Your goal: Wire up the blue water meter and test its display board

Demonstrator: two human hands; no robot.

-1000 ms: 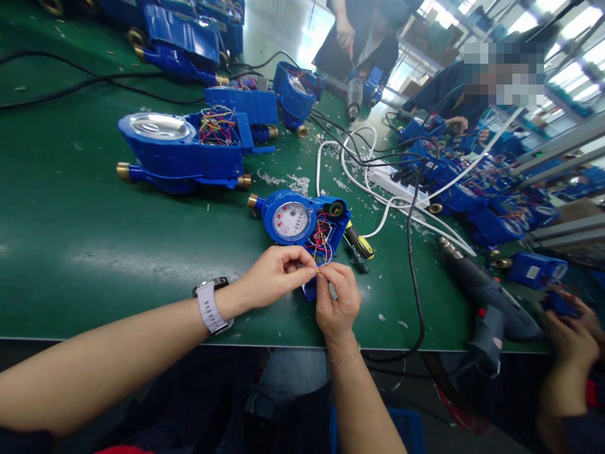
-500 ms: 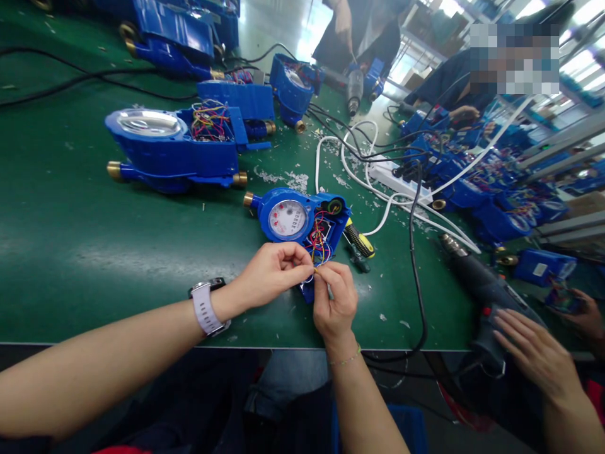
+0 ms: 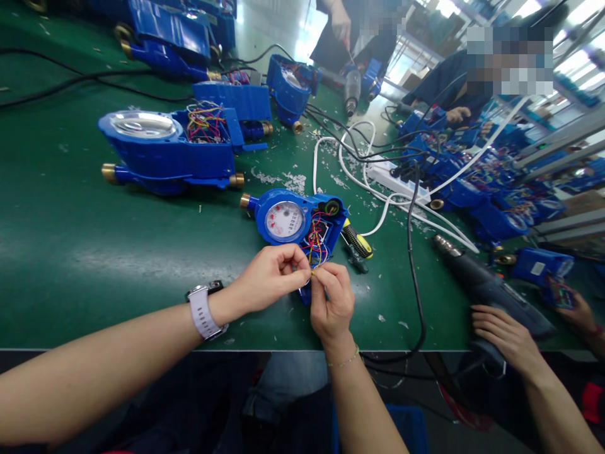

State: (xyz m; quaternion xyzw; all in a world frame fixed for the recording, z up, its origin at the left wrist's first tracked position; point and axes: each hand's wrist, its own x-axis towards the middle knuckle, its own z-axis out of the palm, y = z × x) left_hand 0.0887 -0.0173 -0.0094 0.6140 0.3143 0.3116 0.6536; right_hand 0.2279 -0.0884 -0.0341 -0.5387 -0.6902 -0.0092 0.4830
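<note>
A small blue water meter [image 3: 288, 221] with a white dial lies near the front edge of the green bench [image 3: 70, 252]. A bundle of red, yellow and blue wires [image 3: 315, 241] spills from its open side. My left hand [image 3: 271, 277], with a white watch on the wrist, pinches a thin wire end just in front of the meter. My right hand [image 3: 331, 302] pinches the same spot from the right, fingertips touching those of the left.
A larger open blue meter [image 3: 165, 151] lies behind, with more at the back. A yellow-handled screwdriver [image 3: 358, 240] lies right of the small meter. White and black cables [image 3: 378, 189] cross the bench. A neighbour's hand [image 3: 505, 334] rests on a dark heat gun [image 3: 482, 287].
My hands stay pinched on the wire and shift slightly. At the right, the neighbour's hand has come in and settled on the heat gun's handle.
</note>
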